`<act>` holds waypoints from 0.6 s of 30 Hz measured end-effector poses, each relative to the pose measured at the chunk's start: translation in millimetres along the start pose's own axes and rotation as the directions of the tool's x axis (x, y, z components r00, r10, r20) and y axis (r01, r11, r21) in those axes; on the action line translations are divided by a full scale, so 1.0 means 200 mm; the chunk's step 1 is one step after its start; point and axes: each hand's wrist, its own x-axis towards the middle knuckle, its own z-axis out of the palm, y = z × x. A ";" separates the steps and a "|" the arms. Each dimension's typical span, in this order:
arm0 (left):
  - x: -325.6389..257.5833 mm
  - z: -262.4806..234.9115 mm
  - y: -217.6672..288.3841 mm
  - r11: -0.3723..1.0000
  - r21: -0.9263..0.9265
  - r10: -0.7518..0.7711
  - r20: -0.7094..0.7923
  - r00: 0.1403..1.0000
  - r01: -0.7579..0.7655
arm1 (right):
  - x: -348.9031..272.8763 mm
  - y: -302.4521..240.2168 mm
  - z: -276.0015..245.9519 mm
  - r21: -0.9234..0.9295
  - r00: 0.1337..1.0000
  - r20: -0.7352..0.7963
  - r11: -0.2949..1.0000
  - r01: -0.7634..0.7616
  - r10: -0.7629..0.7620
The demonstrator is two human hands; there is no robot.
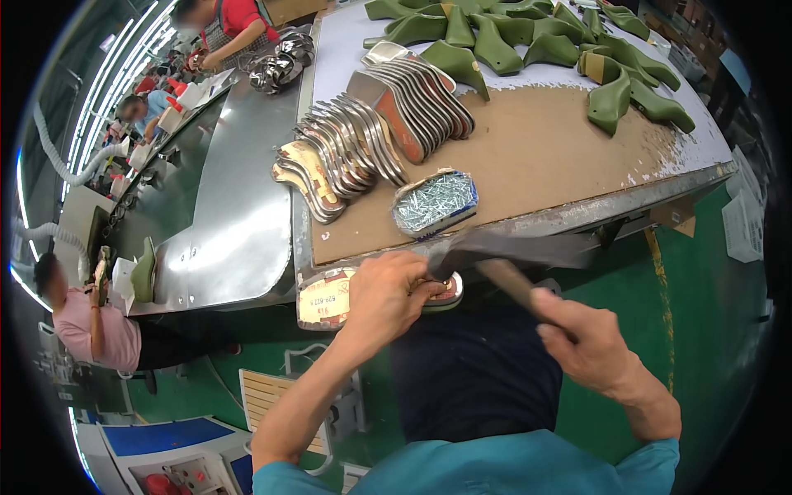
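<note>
**A:** What's in my hands right now?

**B:** Your left hand is clamped on a flat sole-shaped piece with a shiny metal rim and tan face, pressing it down just below the bench front edge. Your right hand is closed around the wooden handle of a hammer with a dark metal head; the head is motion-blurred, just over the left fingers.

**A:** I see a tray close by?

**B:** Yes, a small oval tin of bright steel nails, sitting on the bench's brown fibreboard top, near the edge above your left hand.

**A:** Rest of the bench?

**B:** Overlapping rows of curved, polished metal sole plates behind the tin. Further back, a pile of matte olive-green plastic shoe lasts, smooth and rounded. A sheet-metal trough, dull grey, runs along the left side.
</note>
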 end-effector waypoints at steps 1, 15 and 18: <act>-0.01 0.00 0.00 1.000 -0.023 -0.021 0.012 1.000 0.021 | 0.00 0.01 0.02 -0.044 0.998 0.050 0.998 -0.043 0.045; -0.06 -0.12 0.01 0.973 0.229 -0.016 0.191 0.982 -0.029 | -0.13 0.09 0.00 0.113 0.975 -0.222 0.993 0.045 -0.019; -0.06 -0.10 0.00 0.974 0.212 0.051 0.156 0.986 -0.084 | -0.14 0.09 0.02 0.086 0.981 -0.192 0.996 0.038 -0.021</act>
